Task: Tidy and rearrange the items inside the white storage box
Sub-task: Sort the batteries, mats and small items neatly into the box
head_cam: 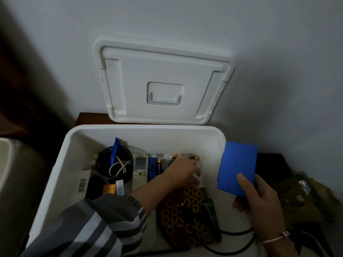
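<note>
The white storage box (74,143) stands open below me, its lid (163,80) leaning against the wall behind. My left hand (182,172) reaches into the box at its back right, fingers down among small items near several batteries (194,157); what it grips is hidden. My right hand (259,203) holds a blue rectangular box (237,166) upright over the storage box's right rim. Inside lie a black round cup (115,164) with white cable and a blue pen, a white remote (140,169), a blue object (153,168), a patterned pouch (183,216) and a dark green tube (210,210).
A barcode-labelled item (83,184) and an orange item (109,189) lie at the box's left. A black cable (235,233) runs over the front right rim. Dark clutter (300,193) sits on the surface to the right. A pale bin (11,182) stands left.
</note>
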Demonstrator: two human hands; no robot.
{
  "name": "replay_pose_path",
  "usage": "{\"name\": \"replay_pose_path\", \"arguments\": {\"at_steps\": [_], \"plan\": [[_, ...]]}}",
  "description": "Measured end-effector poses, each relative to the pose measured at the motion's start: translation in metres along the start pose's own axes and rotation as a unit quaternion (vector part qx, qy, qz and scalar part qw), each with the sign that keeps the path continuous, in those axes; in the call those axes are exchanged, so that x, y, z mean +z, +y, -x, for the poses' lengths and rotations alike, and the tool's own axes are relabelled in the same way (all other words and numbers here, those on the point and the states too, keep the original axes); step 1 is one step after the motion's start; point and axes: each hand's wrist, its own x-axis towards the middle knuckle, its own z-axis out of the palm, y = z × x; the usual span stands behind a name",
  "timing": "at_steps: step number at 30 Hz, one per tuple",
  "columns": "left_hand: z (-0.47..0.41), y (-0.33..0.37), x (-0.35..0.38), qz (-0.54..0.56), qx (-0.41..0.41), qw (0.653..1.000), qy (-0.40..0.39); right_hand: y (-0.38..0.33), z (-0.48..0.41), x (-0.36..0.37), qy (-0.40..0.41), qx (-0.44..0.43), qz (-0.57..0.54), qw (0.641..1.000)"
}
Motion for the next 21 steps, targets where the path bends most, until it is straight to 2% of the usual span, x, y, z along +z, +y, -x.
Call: {"name": "replay_pose_path", "arguments": {"at_steps": [2,3,12,18,21], "plan": [[-0.005,0.003,0.000,0.096,-0.008,0.995,-0.009,0.001,0.000,0.000,0.008,0.006,-0.023,1.000],[-0.008,0.004,0.002,0.111,-0.006,0.994,-0.019,0.001,0.000,0.001,0.012,0.009,-0.034,0.999],[-0.025,0.007,0.020,0.078,-0.051,0.994,-0.053,0.004,-0.001,0.003,0.014,0.000,-0.035,0.999],[-0.020,0.000,0.019,0.054,-0.106,0.993,-0.004,0.003,0.000,0.005,0.013,-0.005,-0.031,0.999],[-0.014,-0.001,0.021,0.025,-0.128,0.990,0.053,0.003,0.000,0.005,0.017,-0.008,-0.033,0.999]]}}
